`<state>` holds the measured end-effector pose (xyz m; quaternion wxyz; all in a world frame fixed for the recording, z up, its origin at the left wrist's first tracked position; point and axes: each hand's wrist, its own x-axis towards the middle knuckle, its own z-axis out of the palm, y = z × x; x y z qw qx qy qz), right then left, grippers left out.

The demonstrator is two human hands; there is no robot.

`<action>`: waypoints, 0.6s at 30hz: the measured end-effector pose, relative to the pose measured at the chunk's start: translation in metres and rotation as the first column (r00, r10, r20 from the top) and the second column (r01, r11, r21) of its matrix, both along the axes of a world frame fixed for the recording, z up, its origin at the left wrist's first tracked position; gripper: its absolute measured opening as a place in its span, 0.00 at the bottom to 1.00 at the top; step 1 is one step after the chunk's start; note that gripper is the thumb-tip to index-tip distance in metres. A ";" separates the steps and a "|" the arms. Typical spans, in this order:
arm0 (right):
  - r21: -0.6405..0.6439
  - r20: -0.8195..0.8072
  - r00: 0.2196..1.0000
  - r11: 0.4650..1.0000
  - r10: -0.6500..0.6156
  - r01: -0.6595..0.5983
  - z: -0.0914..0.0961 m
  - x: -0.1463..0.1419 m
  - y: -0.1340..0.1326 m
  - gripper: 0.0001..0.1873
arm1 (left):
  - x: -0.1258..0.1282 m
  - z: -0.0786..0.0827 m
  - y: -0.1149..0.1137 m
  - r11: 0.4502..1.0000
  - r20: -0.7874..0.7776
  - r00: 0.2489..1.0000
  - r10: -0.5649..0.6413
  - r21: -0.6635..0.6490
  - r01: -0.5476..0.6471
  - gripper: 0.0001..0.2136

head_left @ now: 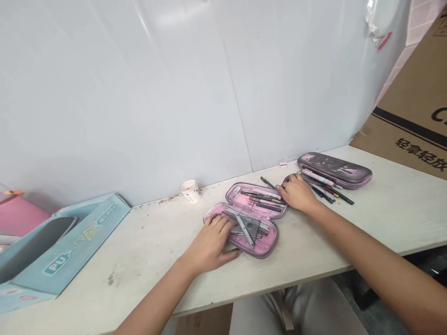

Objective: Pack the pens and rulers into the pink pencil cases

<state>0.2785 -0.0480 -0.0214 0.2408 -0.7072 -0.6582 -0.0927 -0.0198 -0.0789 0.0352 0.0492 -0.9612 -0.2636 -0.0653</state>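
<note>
Open zip pencil case (pixel 267 248), pink lining, grey-mauve shell, lies splayed flat at mid-table, its two halves joined along the spine. Near half: a grey set square (pixel 249 228) with metal strips over it. Far half: several slim pens and pencils (pixel 261 200) lying side by side under the elastic.

Left hand (pixel 213 244): palm down on the near half, fingers across the set square; whether it grips or only rests cannot be told. Right hand (pixel 296 193): fingers loosely curled at the far half's right edge, nothing visibly held, beside a loose dark pencil (pixel 267 182).

Just right of it, a closed-looking second pencil case (pixel 334 170), dark with pink marbling, with loose pens (pixel 331 193) fanned at its near side.

Surface: white, scuffed tabletop (pixel 366 237), with brown debris along the wall. Far edge meets a pale grey wall panel (pixel 139 93). Further left: a small white paper cup (pixel 190 190) on its side, then a light blue printed box (pixel 66 246). Far right: cardboard carton (pixel 412 107) with black lettering, pink tiles above it. Below the near edge, the person's knees (pixel 296 311) in pale trousers.

Left hand hides part of the near half's contents; the pens' exact count and the set square's lower part are hard to make out.
</note>
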 end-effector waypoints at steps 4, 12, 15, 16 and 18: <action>-0.036 -0.013 0.999 0.998 0.048 -0.048 -0.003 -0.004 0.008 0.22 | 0.009 -0.002 0.000 0.999 -0.019 0.999 -0.042 0.027 0.042 0.24; -0.090 -0.074 0.997 0.996 0.015 -0.022 -0.007 -0.005 0.015 0.24 | 0.015 -0.031 0.020 0.924 -0.039 0.958 -0.284 0.256 0.284 0.20; -0.066 -0.155 0.988 0.998 0.000 -0.010 -0.003 -0.007 0.017 0.22 | 0.019 -0.034 0.025 0.894 -0.033 0.949 -0.313 0.328 0.306 0.24; -0.043 -0.218 0.976 0.999 0.002 -0.011 -0.001 -0.007 0.017 0.21 | 0.022 -0.032 0.027 0.895 -0.024 0.953 -0.302 0.337 0.292 0.25; 0.029 -0.389 0.920 0.999 0.047 -0.039 0.003 -0.007 0.016 0.20 | 0.032 -0.023 0.028 0.918 0.025 0.970 -0.243 0.328 0.222 0.28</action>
